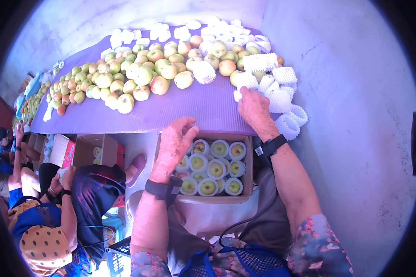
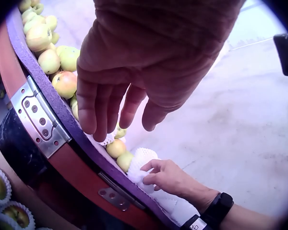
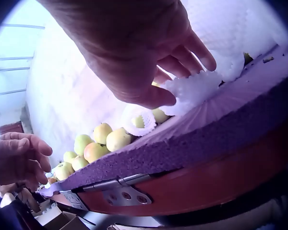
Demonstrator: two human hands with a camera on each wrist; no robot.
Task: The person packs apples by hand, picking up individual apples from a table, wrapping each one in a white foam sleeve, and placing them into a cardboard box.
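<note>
The right hand [image 1: 255, 111] reaches to the right end of the purple table mat [image 1: 208, 104]. Its thumb and fingers pinch a white foam net [image 3: 192, 91], one of several piled there. Over the mat's front edge and the box, the left hand [image 1: 174, 141] hovers with bent, relaxed fingers and holds nothing; in the left wrist view this hand [image 2: 134, 72] hangs fingers down. Many green and red apples [image 1: 143, 75] lie loose across the mat. One apple in a foam net [image 1: 204, 73] sits among them. Below stands a cardboard box [image 1: 215, 199] with netted apples [image 1: 216, 169] in rows.
At the left sits another person in a dotted cap [image 1: 46, 249], holding a netted item. An open cardboard box [image 1: 90, 150] stands beside that person. More foam nets [image 1: 160, 32] lie along the mat's back edge. A pale wall [image 1: 351, 115] rises at the right.
</note>
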